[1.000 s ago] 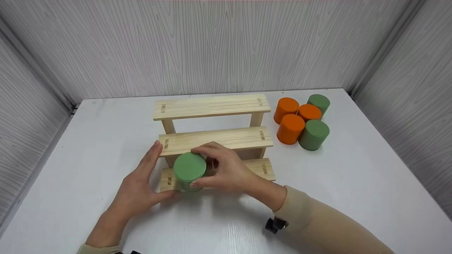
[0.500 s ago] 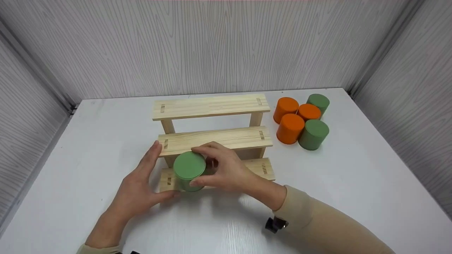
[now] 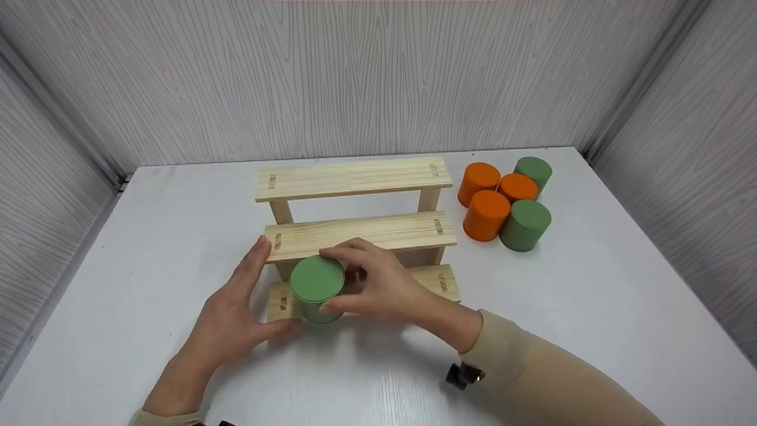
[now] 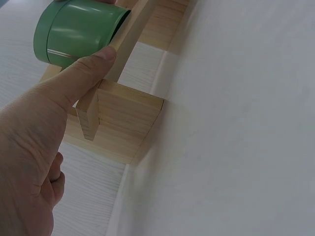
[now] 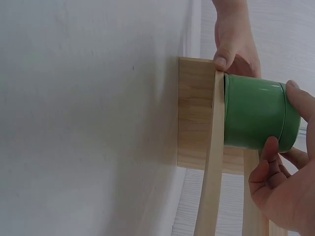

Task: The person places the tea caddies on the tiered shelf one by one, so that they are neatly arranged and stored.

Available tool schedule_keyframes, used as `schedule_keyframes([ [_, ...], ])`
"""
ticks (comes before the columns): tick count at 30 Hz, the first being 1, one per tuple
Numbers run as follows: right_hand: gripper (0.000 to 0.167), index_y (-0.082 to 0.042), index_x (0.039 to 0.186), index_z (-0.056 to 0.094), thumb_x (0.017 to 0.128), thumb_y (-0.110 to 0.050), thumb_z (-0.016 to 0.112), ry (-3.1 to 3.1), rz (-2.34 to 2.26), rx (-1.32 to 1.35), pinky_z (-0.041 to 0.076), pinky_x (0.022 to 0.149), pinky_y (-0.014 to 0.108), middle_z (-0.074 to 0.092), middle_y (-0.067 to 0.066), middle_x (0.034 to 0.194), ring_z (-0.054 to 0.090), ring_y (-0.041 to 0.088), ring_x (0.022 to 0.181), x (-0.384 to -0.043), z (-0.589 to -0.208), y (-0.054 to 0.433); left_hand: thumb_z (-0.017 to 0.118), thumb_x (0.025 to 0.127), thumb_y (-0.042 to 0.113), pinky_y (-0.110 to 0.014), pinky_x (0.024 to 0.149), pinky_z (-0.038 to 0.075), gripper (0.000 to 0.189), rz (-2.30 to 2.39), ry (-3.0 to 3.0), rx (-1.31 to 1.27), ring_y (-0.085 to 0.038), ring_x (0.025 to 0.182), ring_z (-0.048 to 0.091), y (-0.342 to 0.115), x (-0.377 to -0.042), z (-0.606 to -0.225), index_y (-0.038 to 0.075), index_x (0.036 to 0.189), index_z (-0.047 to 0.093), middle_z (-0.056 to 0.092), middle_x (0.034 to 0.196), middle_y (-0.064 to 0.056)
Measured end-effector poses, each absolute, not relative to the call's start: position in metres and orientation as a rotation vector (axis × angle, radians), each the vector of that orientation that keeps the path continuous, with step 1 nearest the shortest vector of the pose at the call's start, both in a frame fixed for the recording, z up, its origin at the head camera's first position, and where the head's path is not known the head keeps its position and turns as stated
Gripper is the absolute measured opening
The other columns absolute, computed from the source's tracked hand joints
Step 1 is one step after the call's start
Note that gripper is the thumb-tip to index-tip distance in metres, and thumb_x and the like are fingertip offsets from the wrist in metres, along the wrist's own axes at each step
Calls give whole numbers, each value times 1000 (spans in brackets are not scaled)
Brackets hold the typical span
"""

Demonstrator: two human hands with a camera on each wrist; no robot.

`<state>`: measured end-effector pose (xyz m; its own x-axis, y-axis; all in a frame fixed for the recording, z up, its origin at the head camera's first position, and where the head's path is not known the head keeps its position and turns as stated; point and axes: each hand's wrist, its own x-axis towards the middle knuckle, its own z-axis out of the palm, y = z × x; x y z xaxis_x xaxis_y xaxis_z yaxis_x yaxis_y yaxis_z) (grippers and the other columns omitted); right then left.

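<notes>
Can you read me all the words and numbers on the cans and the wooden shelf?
There are none that I can read.
Green can, orange cans: plain where they show.
Wooden shelf: just wood grain and joint marks.
Black gadget by the right sleeve: too small and dark to tell.

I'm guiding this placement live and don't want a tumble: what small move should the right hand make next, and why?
I'd probably have the right hand ease the green canister slightly back before letting go. In the head view, its base looks close to the bottom shelf's front edge. The left hand touches the rack's left end, which may help steady it.
</notes>
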<state>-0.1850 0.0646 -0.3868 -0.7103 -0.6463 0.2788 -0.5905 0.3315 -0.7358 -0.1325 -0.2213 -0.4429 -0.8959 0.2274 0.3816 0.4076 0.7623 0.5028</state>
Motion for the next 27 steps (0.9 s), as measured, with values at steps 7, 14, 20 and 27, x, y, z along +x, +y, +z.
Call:
schedule_keyframes([
  [7, 77, -13, 147, 64, 80, -32, 97, 2501, -1356, -1195, 56, 78, 26, 63, -7, 130, 62, 11, 92, -185, -382, 72, 104, 67, 30, -35, 123, 35, 139, -858, -2674, -477, -26, 158, 30, -221, -132, -442, 24, 173, 15, 17, 177, 5],
  [14, 76, -7, 146, 65, 80, -26, 97, 2498, -1386, -1279, 60, 75, 36, 66, 6, 130, 66, 11, 85, -186, -371, 90, 104, 67, 29, -52, 120, 40, 138, -864, -2675, -479, -28, 158, 30, -222, -132, -443, 25, 173, 15, 17, 178, 4],
  [20, 73, -10, 146, 65, 81, -25, 96, 2561, -1379, -1313, 56, 79, 39, 67, 6, 133, 71, 16, 88, -187, -352, 120, 104, 67, 34, -51, 121, 38, 138, -837, -2680, -467, -25, 159, 29, -221, -132, -444, 24, 173, 15, 16, 178, 5],
  [27, 71, -13, 144, 67, 79, -21, 97, 2700, -1439, -1303, 53, 76, 32, 68, 0, 134, 71, 12, 91, -193, -328, 167, 103, 67, 36, -50, 123, 36, 139, -837, -2695, -463, -25, 159, 27, -220, -131, -443, 25, 173, 14, 15, 178, 5],
])
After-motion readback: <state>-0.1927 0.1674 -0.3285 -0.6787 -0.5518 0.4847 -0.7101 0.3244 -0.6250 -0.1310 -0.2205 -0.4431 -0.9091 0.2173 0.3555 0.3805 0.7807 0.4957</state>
